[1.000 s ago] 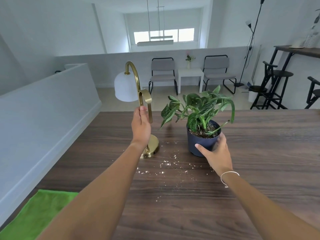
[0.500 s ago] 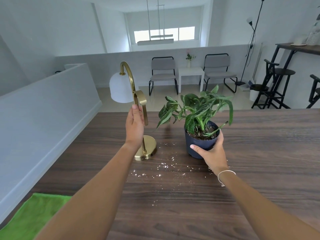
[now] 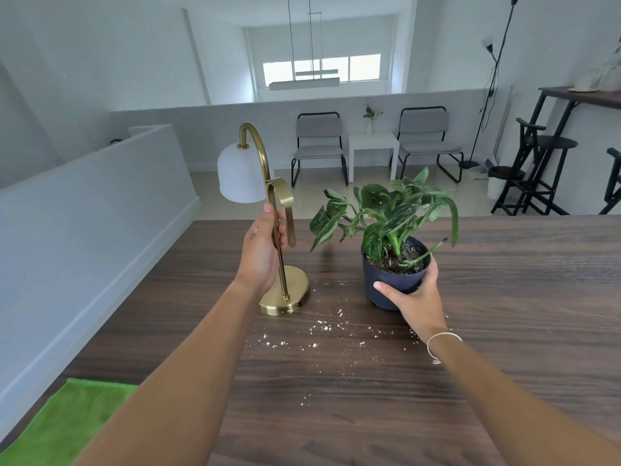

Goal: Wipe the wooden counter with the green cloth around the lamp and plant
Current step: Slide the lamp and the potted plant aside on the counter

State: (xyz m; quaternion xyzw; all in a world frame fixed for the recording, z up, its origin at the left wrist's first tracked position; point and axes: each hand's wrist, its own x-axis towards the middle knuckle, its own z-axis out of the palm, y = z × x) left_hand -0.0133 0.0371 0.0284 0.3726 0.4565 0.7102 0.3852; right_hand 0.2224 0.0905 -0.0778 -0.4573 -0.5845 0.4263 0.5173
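Observation:
A brass lamp (image 3: pixel 285 294) with a white shade stands on the dark wooden counter (image 3: pixel 504 297). My left hand (image 3: pixel 262 253) grips its stem. To the right is a leafy plant in a dark pot (image 3: pixel 389 280), and my right hand (image 3: pixel 416 297) holds the pot from its near right side. White crumbs (image 3: pixel 322 331) lie scattered on the wood in front of both. The green cloth (image 3: pixel 67 428) lies flat at the counter's near left corner, partly hidden by my left arm.
A white half wall (image 3: pixel 84 230) runs along the counter's left edge. Beyond the far edge are two grey chairs (image 3: pixel 319 142), a small white table (image 3: pixel 373 146) and black stools (image 3: pixel 537 169) at the right.
The lamp has shifted to the left with my left hand on its stem. The pot looks slightly nearer. Both hands keep their hold.

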